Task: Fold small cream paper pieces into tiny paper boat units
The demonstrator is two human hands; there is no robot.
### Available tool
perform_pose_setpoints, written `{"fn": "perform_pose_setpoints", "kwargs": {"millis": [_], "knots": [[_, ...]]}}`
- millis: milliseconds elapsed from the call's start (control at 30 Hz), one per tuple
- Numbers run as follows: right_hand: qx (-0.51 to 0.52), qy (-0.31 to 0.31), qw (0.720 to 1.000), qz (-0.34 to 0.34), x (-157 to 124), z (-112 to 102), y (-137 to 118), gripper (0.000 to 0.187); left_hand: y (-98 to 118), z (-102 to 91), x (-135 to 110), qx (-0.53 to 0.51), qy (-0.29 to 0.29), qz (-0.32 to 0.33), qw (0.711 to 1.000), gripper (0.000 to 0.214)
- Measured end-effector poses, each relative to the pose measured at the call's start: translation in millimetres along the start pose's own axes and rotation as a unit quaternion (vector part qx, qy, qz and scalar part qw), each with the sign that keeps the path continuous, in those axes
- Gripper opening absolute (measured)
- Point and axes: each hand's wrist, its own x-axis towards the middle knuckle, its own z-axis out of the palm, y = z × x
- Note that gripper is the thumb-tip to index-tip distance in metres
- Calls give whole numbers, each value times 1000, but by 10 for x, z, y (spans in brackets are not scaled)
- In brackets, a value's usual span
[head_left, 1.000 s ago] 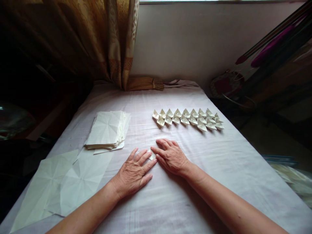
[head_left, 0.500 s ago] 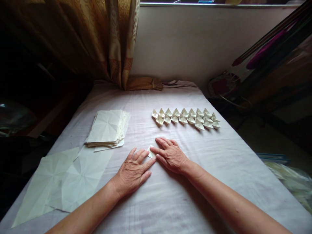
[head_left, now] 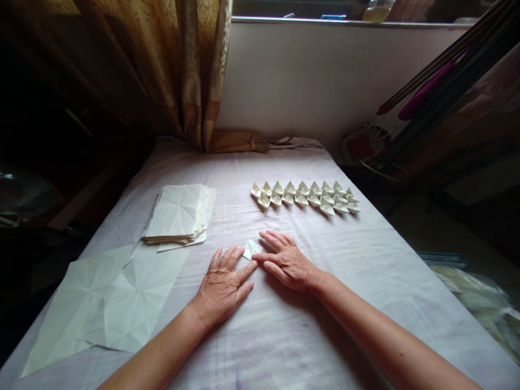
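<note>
A small folded piece of white paper point(head_left: 252, 248) lies flat on the cloth-covered surface between my two hands. My left hand point(head_left: 222, 280) rests palm down with fingers spread, its fingertips touching the paper's left and near edges. From the other side, my right hand point(head_left: 286, 260) lies with its fingers stretched out, the index fingertip pressing on the paper's near corner. Behind them, several small folded paper boats point(head_left: 303, 199) sit close together in two rows.
A stack of creased paper sheets point(head_left: 174, 214) stands at the left. Nearer me, loose creased sheets point(head_left: 132, 303) overlap. A gold curtain point(head_left: 195, 70) hangs to the far end of the pale cloth point(head_left: 309, 336). A plastic bag point(head_left: 479, 295) sits beyond the right edge.
My right index finger has slid down to the paper's near corner, so more of the folded paper shows. The view has shifted slightly.
</note>
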Motion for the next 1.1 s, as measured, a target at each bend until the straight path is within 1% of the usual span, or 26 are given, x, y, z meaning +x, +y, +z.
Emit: {"fn": "perform_pose_setpoints", "kwargs": {"millis": [100,467,600,667,767,900,1000,1100], "knots": [[-6,-10,1000,18,4,7,-19,32,-1,16,-11,-1,2,-2,1000,46],[-58,-7,994,92,243,75,2,34,24,20,-9,-6,4,-5,1000,43],[-52,4,994,91,295,91,46,35,11,20,-5,-19,-3,-10,1000,41],[-42,24,995,88,274,108,63,35,11,13,-4,-21,-8,-14,1000,41],[-21,83,992,96,175,162,55,32,15,3,-9,-21,-9,-14,1000,42],[-3,148,982,119,10,244,-44,27,24,13,-21,-19,9,-15,1000,48],[-1,163,976,143,-46,268,-146,28,33,33,-29,-15,25,-16,999,46],[10,160,974,161,-36,270,-216,27,43,47,-35,-16,33,-22,999,46]]}}
